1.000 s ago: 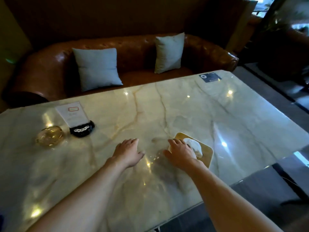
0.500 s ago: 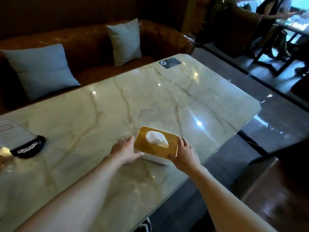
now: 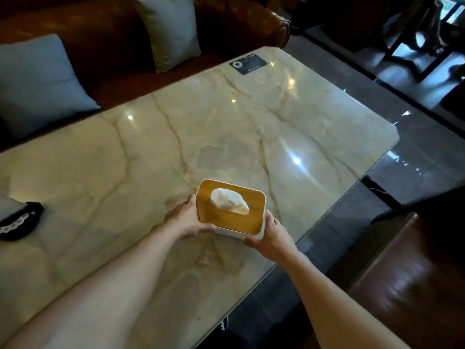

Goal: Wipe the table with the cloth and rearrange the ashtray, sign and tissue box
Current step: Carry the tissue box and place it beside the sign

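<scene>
Head camera is looking down at a long glossy cream marble table with brown veins [image 3: 226, 127], and both bare arms are reaching in from the bottom of the frame. Sitting in the lower middle of the picture, between the two hands, is the white rectangular tissue box with a honey-coloured wooden lid [image 3: 230, 212], and a crumpled white tissue [image 3: 229, 204] is poking up out of the lid's slot. Left hand [image 3: 185, 219] is pressing against the box's left side, fingers held together and wrapping along the wall, thumb resting up near the lid's corner. Right hand [image 3: 270, 234] is cupping the box's near right corner, fingers together and curling under or behind it, so can't really tell where the fingertips are ending up. Honestly can't tell if the box is sitting flat on the marble or hovering just off it. Over at the left edge of the frame, a black oval sign base with a white chain pattern [image 3: 18, 221] is getting cut off, well apart from the box. A small dark rectangular sticker [image 3: 247, 64] is lying flat at the table's far corner, upper middle of the frame. Behind the table a brown leather sofa [image 3: 226, 26] is running along the top, with two pale blue-grey cushions [image 3: 37, 84] leaning on it.
</scene>
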